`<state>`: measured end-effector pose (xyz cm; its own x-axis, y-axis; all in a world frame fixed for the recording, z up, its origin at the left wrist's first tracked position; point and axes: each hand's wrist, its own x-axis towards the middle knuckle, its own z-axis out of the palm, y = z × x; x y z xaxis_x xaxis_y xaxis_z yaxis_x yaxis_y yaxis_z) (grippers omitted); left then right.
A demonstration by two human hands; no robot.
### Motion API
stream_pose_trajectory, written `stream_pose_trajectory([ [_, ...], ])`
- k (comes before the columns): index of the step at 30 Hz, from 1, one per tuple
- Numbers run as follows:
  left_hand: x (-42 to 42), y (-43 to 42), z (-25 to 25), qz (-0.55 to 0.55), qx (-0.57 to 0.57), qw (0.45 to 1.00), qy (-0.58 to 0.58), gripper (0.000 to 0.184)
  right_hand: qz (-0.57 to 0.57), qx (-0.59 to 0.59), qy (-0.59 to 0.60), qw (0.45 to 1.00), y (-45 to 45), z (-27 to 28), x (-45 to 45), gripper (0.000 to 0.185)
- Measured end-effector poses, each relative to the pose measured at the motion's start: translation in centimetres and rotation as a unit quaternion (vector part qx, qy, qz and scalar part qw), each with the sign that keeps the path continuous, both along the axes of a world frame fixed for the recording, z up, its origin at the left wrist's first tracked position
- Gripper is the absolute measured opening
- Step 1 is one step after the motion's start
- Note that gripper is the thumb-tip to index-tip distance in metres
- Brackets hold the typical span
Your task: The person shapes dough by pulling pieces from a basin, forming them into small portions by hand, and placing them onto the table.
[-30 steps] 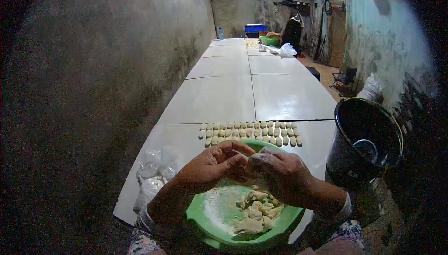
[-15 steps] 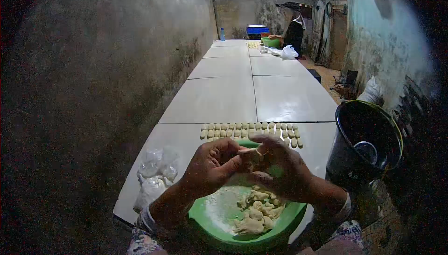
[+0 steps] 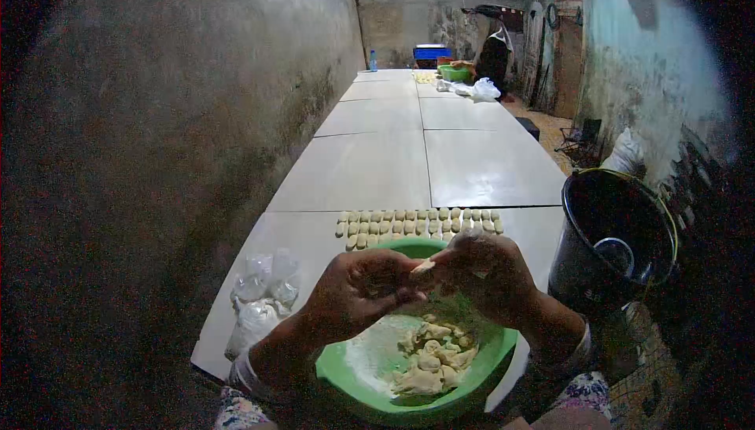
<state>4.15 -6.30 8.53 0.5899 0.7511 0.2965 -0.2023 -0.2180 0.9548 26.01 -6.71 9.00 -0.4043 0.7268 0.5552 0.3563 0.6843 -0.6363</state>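
Observation:
A small piece of pale dough (image 3: 423,267) is pinched between the fingertips of my left hand (image 3: 358,284) and my right hand (image 3: 491,276). Both hands are held over a green basin (image 3: 346,375). Inside the basin, white flour (image 3: 371,351) lies on the left and several torn lumps of dough (image 3: 429,361) lie on the right. Just beyond the basin, small oval dough pieces (image 3: 385,227) sit in rows on the white table (image 3: 346,166). My wrists hide part of the basin's sides.
Clear plastic bags with white contents (image 3: 255,316) rest on the table at the left. A large black bucket (image 3: 578,249) stands at the right edge. At the far end are a person (image 3: 494,56), another green basin (image 3: 456,74), a blue crate (image 3: 432,53) and a bottle (image 3: 373,60).
My hands have drawn closer together than half a second ago, with the dough now between both sets of fingertips. The fingers of my right hand have closed in from a wider spread.

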Motion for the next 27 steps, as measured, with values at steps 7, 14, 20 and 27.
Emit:
stream_pose_trajectory([
  [7,1.0,-0.9,0.4,0.134,0.117,0.983,0.053,0.014,0.017,0.074,0.021,0.997,-0.2,-0.6,-0.8,0.019],
  [14,0.0,-0.6,0.1,0.050,0.026,0.998,-0.036,0.027,0.061,-0.136,0.091,0.985,-0.7,0.7,-0.1,0.017],
  [20,0.1,-0.6,-0.1,0.041,0.030,0.997,-0.055,0.024,-0.013,-0.043,0.076,0.996,-0.4,0.5,-0.3,0.012],
  [27,0.8,-1.4,1.2,0.134,0.090,0.985,0.057,0.022,0.019,0.055,0.053,0.997,0.0,-0.6,-1.1,0.013],
])
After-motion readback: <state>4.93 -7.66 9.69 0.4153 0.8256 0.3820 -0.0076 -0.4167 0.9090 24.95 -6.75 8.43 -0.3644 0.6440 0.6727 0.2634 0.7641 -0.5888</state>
